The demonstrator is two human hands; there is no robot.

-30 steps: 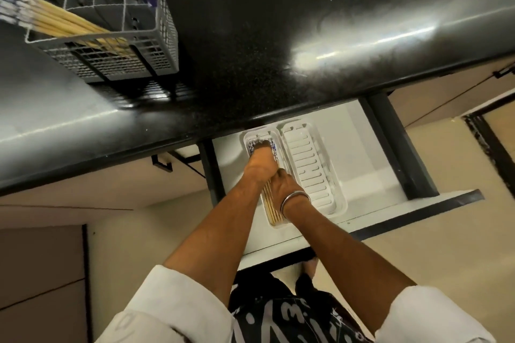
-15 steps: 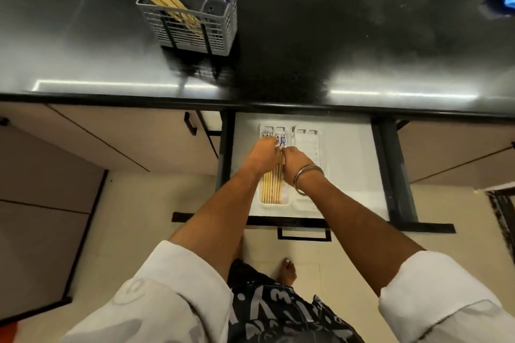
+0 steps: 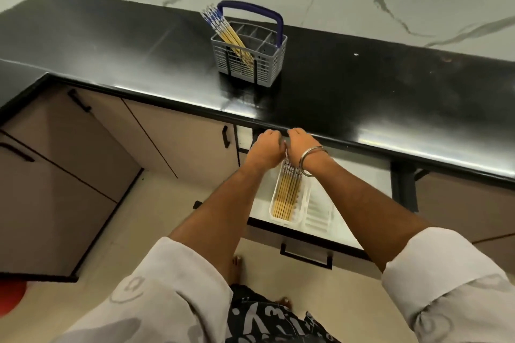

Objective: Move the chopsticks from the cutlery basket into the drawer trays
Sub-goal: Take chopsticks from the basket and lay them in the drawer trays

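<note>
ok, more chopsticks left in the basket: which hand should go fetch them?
Probably left. Both hands are over the tray's far end, but the left hand is nearer the basket, whose remaining chopsticks lean left.

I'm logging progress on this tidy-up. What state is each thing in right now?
Drawer: pulled open.
Left tray: holds a row of chopsticks lying flat.
Right tray: no chopsticks visible.
Cutlery basket: upright on the counter, a bundle of chopsticks leaning in one compartment.
Left hand: over the tray's far end, fingers hidden.
Right hand: beside it, fingers hidden.
</note>
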